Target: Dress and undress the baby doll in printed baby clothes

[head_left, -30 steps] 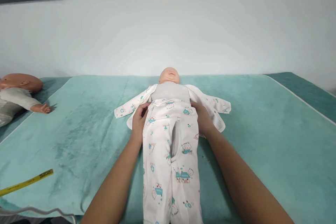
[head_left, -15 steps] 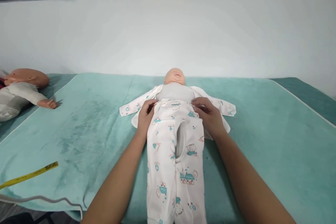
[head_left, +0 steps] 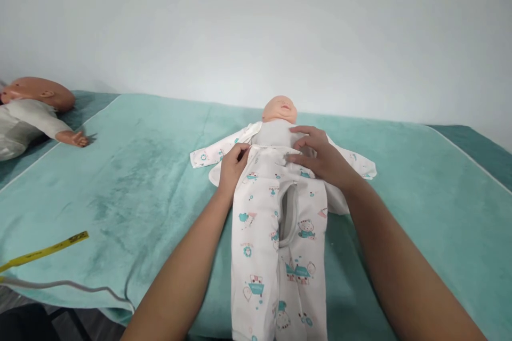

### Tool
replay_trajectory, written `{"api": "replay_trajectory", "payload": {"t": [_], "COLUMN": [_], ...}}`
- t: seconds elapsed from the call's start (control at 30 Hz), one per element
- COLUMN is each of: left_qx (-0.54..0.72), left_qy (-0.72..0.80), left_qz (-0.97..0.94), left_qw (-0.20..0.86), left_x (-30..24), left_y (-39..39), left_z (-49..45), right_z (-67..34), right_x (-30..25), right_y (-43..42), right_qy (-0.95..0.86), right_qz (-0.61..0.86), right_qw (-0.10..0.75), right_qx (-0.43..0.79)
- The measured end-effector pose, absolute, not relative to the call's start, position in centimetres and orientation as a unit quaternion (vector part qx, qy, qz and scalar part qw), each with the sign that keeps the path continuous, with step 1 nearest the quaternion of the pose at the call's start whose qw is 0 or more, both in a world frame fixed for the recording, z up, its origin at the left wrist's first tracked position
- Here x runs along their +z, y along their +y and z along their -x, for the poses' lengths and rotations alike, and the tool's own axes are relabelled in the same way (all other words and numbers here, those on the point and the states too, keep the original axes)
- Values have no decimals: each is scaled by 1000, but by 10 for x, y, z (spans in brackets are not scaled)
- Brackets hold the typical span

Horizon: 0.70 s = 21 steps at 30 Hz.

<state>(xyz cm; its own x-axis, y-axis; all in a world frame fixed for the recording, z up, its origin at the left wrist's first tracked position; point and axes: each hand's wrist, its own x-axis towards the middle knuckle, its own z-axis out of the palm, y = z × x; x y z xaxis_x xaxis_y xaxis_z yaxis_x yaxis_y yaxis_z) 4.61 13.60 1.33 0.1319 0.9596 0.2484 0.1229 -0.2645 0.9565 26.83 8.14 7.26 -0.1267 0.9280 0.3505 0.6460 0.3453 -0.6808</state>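
Note:
A baby doll [head_left: 280,108] lies on its back with its head toward the wall. White printed baby pants [head_left: 258,218] with an open crotch cover its lower body and legs. Its printed baby shirt [head_left: 219,150] lies spread open, sleeves out to both sides, leaving the grey-white torso showing. At the left end of the waistband, my left hand [head_left: 232,168] pinches the pants. My right hand [head_left: 322,159] is over the right side of the waist, fingers apart and nothing gripped between them.
A second doll [head_left: 34,112] in pale cloth lies at the far left. A yellow strip [head_left: 50,250] rests on the green blanket [head_left: 132,197] at the left front. A white wall [head_left: 180,26] rises behind, and a dark chair part [head_left: 28,322] shows below the front left edge.
My right hand has lifted off the waistband's right side, moved up and inward, and spread its fingers. The left hand stays at the waistband. The view has tilted down slightly.

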Motion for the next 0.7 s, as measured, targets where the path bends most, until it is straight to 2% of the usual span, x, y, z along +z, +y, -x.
{"api": "replay_trajectory", "payload": {"t": [0.13,0.27,0.4,0.47,0.63,0.7], "left_qx": [494,498,492,472,461,441], "left_qy": [460,466,491,509,492,482], "left_qz": [-579,-554,-572,-597,-623,-648], "left_qw": [457,477,436,402,397,392], "left_x": [15,13,8,6,4,5], "left_y": [139,142,145,144,141,140], "left_z": [-45,-45,-47,-48,-51,-51], "right_z": [-260,-257,-251,-248,-258,-265], "right_x": [85,97,100,93,51,36], "right_y": [95,122,151,158,133,115], "right_qy": [-754,-715,-686,-658,-525,-478], "right_qz": [560,648,688,693,653,635], "right_qw": [311,254,235,287,528,588], "right_qx": [145,63,37,76,142,149]}}
